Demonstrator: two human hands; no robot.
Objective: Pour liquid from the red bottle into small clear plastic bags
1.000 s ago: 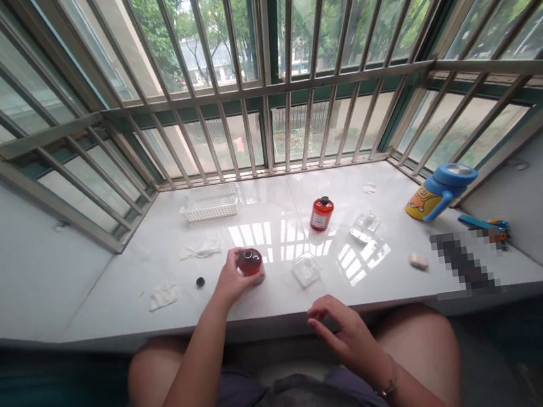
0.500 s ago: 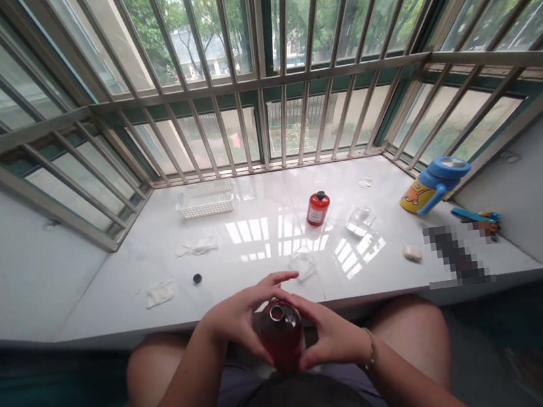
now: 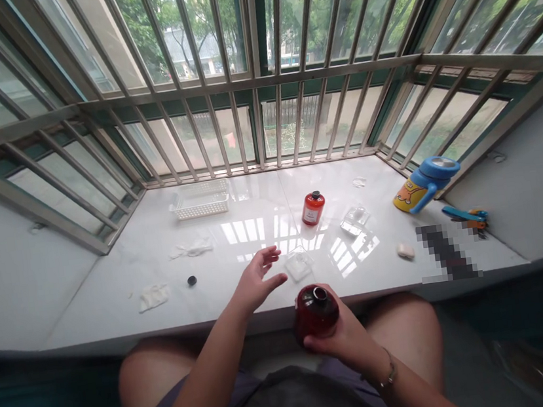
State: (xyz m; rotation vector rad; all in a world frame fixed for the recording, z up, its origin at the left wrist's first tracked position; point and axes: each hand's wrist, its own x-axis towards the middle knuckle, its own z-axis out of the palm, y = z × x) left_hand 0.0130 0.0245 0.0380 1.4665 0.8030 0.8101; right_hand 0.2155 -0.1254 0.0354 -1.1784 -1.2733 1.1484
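My right hand [image 3: 339, 334] is wrapped round a dark red bottle [image 3: 310, 317] with an uncapped neck, held in front of the sill's near edge. Over that edge, my left hand [image 3: 260, 281] reaches forward with its fingers apart and nothing in them. Just beyond its fingertips lies a clear plastic container [image 3: 299, 264]. A small black cap [image 3: 192, 280] rests on the sill to the left of this hand. Farther back stands a second red bottle [image 3: 313, 209] with a white label and a black cap on.
On the white sill [image 3: 246, 200] are a white plastic basket [image 3: 201, 202], crumpled tissues [image 3: 154, 297], another clear container [image 3: 354, 220], a pale lump [image 3: 405, 252], a blue-and-yellow flask [image 3: 422, 183] and a blue-orange item [image 3: 468, 215]. Metal bars [image 3: 257, 83] screen the window.
My left hand has let go of the bottle and moved forward over the sill. My right hand has shifted the bottle to the right. The view has moved slightly.
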